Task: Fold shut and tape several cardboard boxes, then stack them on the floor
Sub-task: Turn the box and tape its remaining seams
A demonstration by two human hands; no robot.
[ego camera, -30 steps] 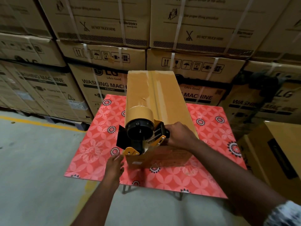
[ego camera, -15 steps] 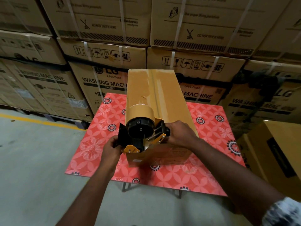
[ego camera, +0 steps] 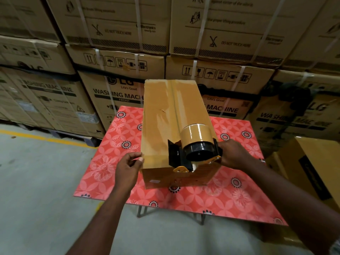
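Note:
A long brown cardboard box (ego camera: 161, 129) lies on the red flowered table (ego camera: 114, 162), its flaps folded shut and a strip of clear tape running down the top seam. A black and yellow tape dispenser (ego camera: 195, 151) with a brown tape roll sits on the box's near right top corner. My right hand (ego camera: 233, 155) grips the dispenser's handle. My left hand (ego camera: 128, 166) is at the box's near left corner, thumb and fingertips loosely curled against the edge, holding nothing that I can see.
Stacked washing machine cartons (ego camera: 117, 92) form a wall behind the table. Another brown box (ego camera: 316, 170) stands on the floor to the right. Grey concrete floor (ego camera: 36, 181) with a yellow line (ego camera: 46, 138) lies to the left.
The dispenser moved from the box's near left to its near right with my right hand. My left hand let go of the dispenser's front and shifted to the box's left corner.

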